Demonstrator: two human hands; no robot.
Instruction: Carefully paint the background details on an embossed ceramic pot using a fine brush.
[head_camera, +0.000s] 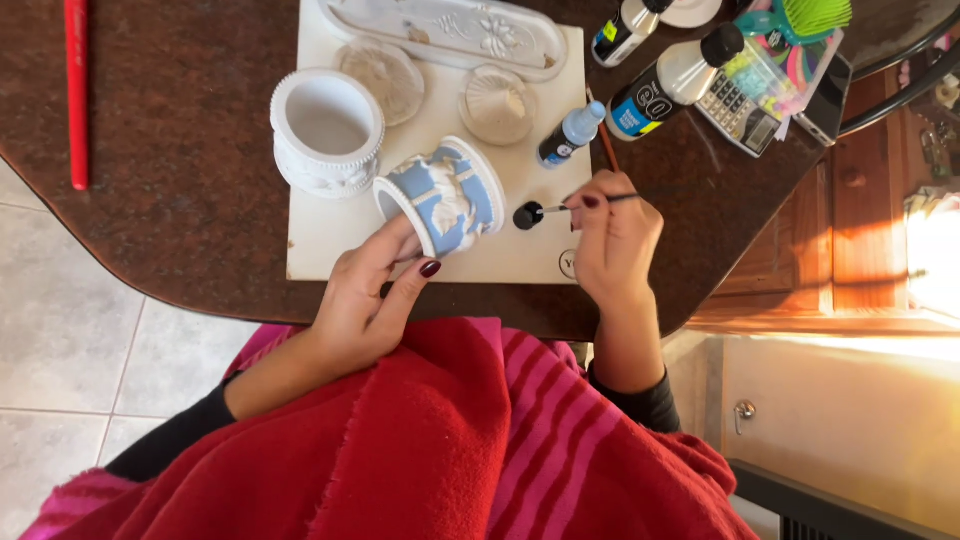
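Left hand: the left hand is curled around a small blue-and-white pot, fingers wrapped under its near side and thumb up against its rim, gripping it firmly
Pot: it is tipped on its side above the white board, open mouth turned toward the left hand, blue wall with white relief facing up
Right hand: the right hand is closed in a pinch on a thin paintbrush, fingers bunched tight around the handle
Brush tip: it reaches left to a small black cap lying on the board just right of the pot; whether the bristles touch the cap is hard to tell at this size
Unpainted pot: a plain white pot stands upright on the board, just beside the blue one on its far left
Lids: two round pale lids lie flat beyond the pots, near a long white relief tray at the board's far edge
Paint: a small blue bottle lies tilted on the board near the right hand; two larger bottles lie on the dark table beyond it
Other items: a calculator near the bottles, a red pencil well apart at far left
Lap: a red blanket covers it
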